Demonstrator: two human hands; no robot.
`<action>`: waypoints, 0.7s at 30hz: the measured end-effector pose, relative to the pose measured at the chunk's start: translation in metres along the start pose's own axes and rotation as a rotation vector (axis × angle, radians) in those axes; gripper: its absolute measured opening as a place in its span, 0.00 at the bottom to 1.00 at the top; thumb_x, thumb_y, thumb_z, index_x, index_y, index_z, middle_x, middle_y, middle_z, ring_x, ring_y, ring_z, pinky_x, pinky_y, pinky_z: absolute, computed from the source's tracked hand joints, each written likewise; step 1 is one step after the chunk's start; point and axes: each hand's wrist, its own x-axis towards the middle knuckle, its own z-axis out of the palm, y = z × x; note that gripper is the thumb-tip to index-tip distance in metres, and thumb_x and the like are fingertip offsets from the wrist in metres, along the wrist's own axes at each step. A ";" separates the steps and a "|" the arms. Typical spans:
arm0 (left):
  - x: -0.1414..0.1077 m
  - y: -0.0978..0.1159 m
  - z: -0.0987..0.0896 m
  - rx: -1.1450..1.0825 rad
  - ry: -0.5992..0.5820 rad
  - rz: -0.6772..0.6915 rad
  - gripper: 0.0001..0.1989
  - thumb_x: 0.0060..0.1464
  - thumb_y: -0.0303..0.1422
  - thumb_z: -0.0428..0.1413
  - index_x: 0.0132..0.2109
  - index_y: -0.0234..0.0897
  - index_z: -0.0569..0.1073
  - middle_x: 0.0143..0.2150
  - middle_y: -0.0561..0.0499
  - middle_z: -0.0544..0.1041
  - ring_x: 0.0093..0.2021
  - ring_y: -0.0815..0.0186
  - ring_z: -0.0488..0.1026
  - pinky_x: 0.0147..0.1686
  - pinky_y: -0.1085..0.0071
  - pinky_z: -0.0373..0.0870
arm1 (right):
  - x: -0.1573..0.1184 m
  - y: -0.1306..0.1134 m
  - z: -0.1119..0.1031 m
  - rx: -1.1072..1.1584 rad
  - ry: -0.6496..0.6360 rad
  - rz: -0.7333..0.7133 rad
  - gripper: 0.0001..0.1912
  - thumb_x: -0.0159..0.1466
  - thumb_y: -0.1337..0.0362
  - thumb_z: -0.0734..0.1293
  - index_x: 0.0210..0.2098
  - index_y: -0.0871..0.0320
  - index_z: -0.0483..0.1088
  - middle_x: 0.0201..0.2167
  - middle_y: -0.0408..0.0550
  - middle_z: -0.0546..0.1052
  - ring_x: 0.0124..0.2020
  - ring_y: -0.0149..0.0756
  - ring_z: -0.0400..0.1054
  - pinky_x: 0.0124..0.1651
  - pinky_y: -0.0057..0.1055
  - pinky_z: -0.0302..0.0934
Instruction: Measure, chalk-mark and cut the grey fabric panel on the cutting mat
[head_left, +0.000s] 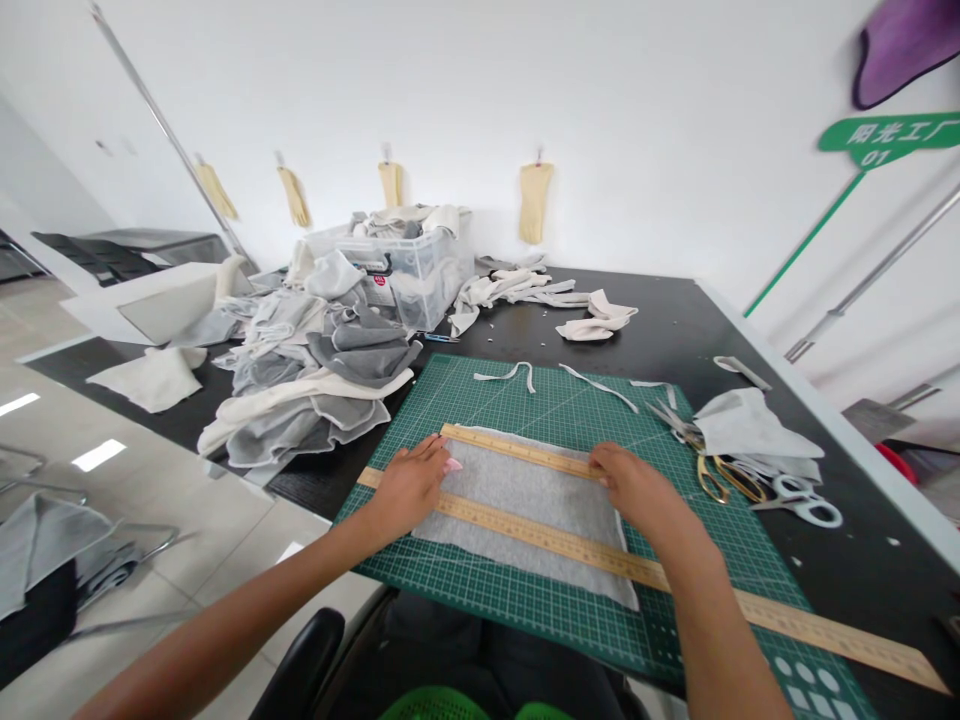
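Note:
A grey cloth piece (517,492) lies flat on the green cutting mat (570,405). Across its far edge rests a short wooden ruler (517,450). My left hand (411,482) is closed at the ruler's left end, fingers together; a small pink piece (453,465) shows by the thumb, its kind unclear. At the other end, my right hand (626,480) pinches the ruler, fingertips bent over it. A long wooden ruler (540,538) crosses the cloth nearer to me, running under my right forearm and past the mat's right side.
Gold-handled scissors (712,478) and white-handled scissors (806,500) lie right, beside grey scraps (757,430). A heap of grey and cream cloth (322,385) is at left, before a clear plastic bin (427,260). Thin cloth strips (600,387) lie on the mat's far part.

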 end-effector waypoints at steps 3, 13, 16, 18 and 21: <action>0.000 0.000 0.002 -0.016 0.008 -0.006 0.17 0.70 0.32 0.43 0.53 0.45 0.75 0.67 0.48 0.70 0.70 0.55 0.62 0.58 0.52 0.68 | -0.001 0.000 0.002 -0.094 0.023 0.025 0.19 0.58 0.80 0.61 0.43 0.58 0.75 0.47 0.53 0.77 0.45 0.41 0.71 0.49 0.33 0.56; -0.002 -0.001 0.002 -0.013 -0.011 -0.022 0.20 0.72 0.35 0.40 0.55 0.44 0.75 0.68 0.45 0.69 0.70 0.54 0.62 0.57 0.49 0.68 | 0.009 -0.049 0.014 -0.280 0.099 -0.150 0.14 0.69 0.73 0.60 0.45 0.57 0.75 0.42 0.53 0.77 0.47 0.45 0.68 0.48 0.37 0.53; -0.003 -0.001 0.003 -0.012 0.003 -0.029 0.19 0.72 0.35 0.40 0.56 0.46 0.75 0.67 0.47 0.69 0.70 0.54 0.63 0.57 0.49 0.68 | 0.007 -0.041 0.010 -0.280 0.086 -0.091 0.14 0.67 0.75 0.60 0.41 0.56 0.76 0.40 0.51 0.77 0.45 0.43 0.68 0.46 0.36 0.52; -0.003 -0.001 0.004 -0.014 0.010 -0.026 0.19 0.71 0.35 0.41 0.55 0.46 0.75 0.67 0.47 0.69 0.70 0.54 0.63 0.57 0.50 0.68 | 0.006 -0.034 0.007 -0.259 0.075 -0.066 0.13 0.67 0.74 0.61 0.41 0.55 0.76 0.39 0.50 0.76 0.45 0.43 0.69 0.45 0.35 0.52; -0.002 -0.002 0.005 -0.015 0.016 -0.012 0.19 0.71 0.35 0.41 0.55 0.45 0.76 0.67 0.47 0.69 0.70 0.55 0.63 0.58 0.52 0.68 | 0.008 -0.032 0.007 -0.233 0.058 -0.074 0.12 0.69 0.71 0.61 0.41 0.55 0.77 0.39 0.50 0.76 0.45 0.43 0.69 0.45 0.35 0.52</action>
